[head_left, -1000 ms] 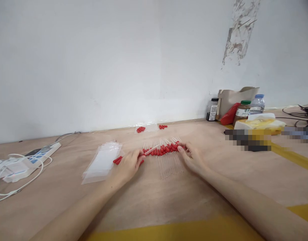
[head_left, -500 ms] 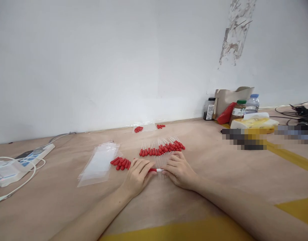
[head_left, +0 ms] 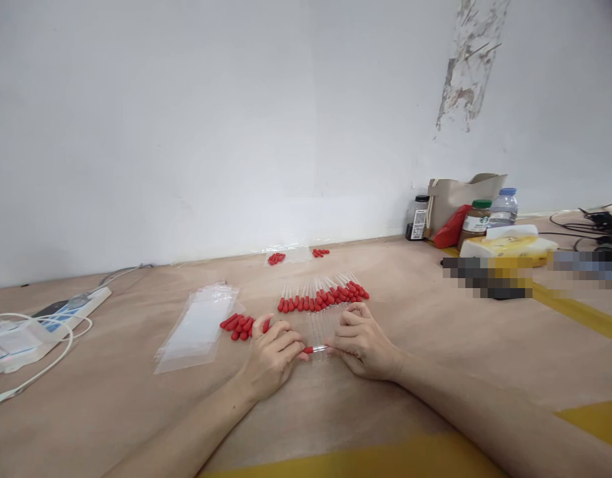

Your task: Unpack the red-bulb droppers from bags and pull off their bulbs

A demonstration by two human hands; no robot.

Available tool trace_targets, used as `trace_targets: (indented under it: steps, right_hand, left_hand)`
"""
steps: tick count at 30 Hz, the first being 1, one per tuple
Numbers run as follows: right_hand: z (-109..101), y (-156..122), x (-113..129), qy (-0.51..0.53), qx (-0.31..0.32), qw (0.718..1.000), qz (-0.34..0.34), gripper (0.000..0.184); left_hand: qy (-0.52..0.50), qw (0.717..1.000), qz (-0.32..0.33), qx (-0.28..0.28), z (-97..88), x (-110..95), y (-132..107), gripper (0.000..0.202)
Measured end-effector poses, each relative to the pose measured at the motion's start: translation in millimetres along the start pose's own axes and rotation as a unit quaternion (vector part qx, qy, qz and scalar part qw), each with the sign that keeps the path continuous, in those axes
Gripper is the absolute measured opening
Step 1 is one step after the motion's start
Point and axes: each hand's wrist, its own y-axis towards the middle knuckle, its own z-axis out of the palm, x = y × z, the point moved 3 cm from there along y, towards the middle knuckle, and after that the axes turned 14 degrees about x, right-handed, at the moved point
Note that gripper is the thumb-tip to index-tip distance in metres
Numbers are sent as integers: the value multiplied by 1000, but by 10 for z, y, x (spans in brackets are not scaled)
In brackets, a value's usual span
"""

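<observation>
My left hand (head_left: 273,352) pinches a red rubber bulb (head_left: 308,350), and a second red bulb shows near its index finger. My right hand (head_left: 360,342) has its fingers closed on a clear glass dropper tube (head_left: 319,348), whose left end meets the bulb. Beneath and behind this lie several bare glass tubes (head_left: 320,324) in a row. Beyond them is a fanned row of droppers (head_left: 330,297) with red bulbs toward me and thin tips toward the wall. Loose red bulbs (head_left: 239,325) sit in a pile left of my left hand.
Clear plastic bags (head_left: 194,328) lie stacked at left, by a power strip (head_left: 77,315) with white cables. Two small red bulb groups (head_left: 276,258) rest on clear plastic near the wall. Bottles, a jar (head_left: 476,222), a beige bag (head_left: 448,196) and a tissue pack (head_left: 510,249) stand at right.
Both hands have shifted slightly toward me with the bulb and glass tube. Less of the bulb shows beyond my left fingers, and a second bulb has come into view behind them.
</observation>
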Motion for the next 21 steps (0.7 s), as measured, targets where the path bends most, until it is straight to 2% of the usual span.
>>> trace_targets:
  steps: [6,9,13,16,18,21]
  right_hand:
    - [-45,-40,-84,9,4,1000,-2,16]
    - [-91,-106,-310,41,-5,997,61,19]
    - [-109,-172,-624,153,-48,963,216,21]
    - [-64,-171,-648,196,-54,942,266,23]
    - [-28,-160,-592,164,-38,946,278,23]
    - [11,-135,-491,60,-19,962,266,22]
  left_hand:
    - [-16,1000,0,13,2,17,-23,13]
    - [-44,998,-40,15,-47,174,-83,13]
    - [-91,973,-207,-48,-255,597,-162,20]
    - [-75,936,-336,-75,-432,965,-255,29]
    - [-71,911,-403,-50,-498,1193,-352,35]
    - [-115,880,-460,17,-492,1442,-516,38]
